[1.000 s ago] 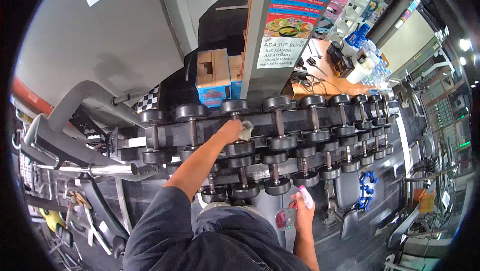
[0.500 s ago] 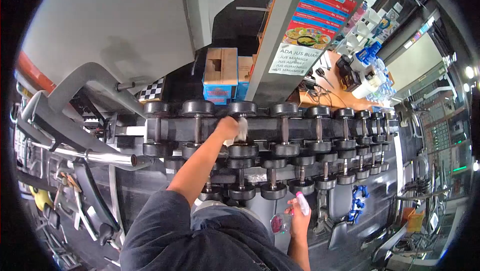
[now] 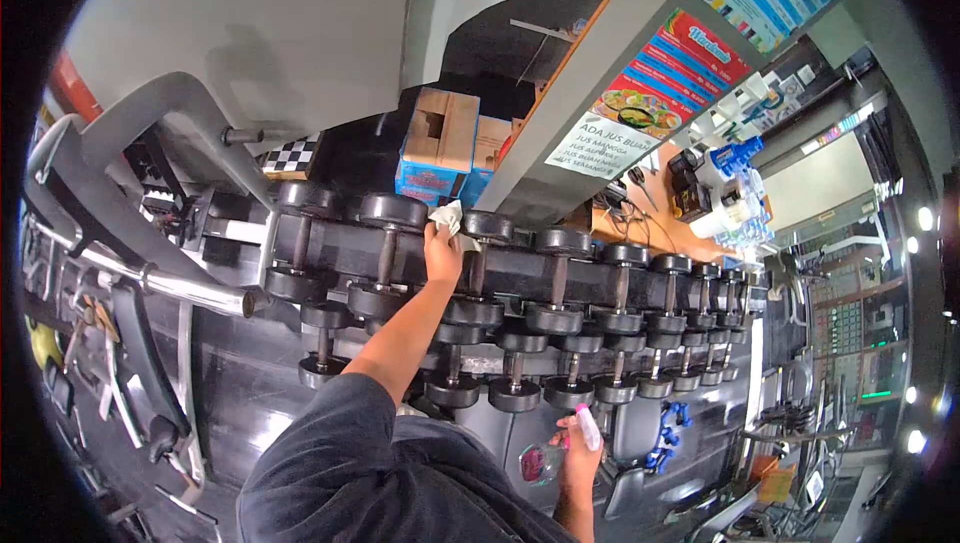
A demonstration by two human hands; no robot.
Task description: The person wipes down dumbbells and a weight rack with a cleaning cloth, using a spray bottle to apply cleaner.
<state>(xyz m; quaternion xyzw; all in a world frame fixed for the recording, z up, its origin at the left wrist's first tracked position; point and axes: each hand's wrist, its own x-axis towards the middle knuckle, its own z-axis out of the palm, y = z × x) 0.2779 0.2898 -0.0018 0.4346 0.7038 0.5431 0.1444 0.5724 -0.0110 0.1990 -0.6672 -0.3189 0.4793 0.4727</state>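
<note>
My left hand point(image 3: 442, 251) reaches over the upper row of dumbbells, its fingers closed on a crumpled white cloth point(image 3: 447, 216). The cloth is beside the far head of a black dumbbell point(image 3: 489, 227), and the hand is left of that dumbbell's handle. Low in the view, near my body, my right hand point(image 3: 580, 458) is wrapped around a spray bottle point(image 3: 537, 464). A pink nozzle tops the bottle, and its see-through body shows reddish colour. Part of the bottle is hidden behind the fingers.
Two rows of black dumbbells fill the rack point(image 3: 515, 265) before me. Behind it stand cardboard boxes point(image 3: 442, 133) and a pillar with menu posters point(image 3: 670, 73). A wooden counter point(image 3: 655, 233) is at right, a grey machine frame point(image 3: 180, 93) at left. Small blue dumbbells point(image 3: 668, 438) lie on the floor.
My left hand has moved with the cloth from the dumbbell's handle to beside its far head. The view has tilted and shifted; my right hand still holds the spray bottle.
</note>
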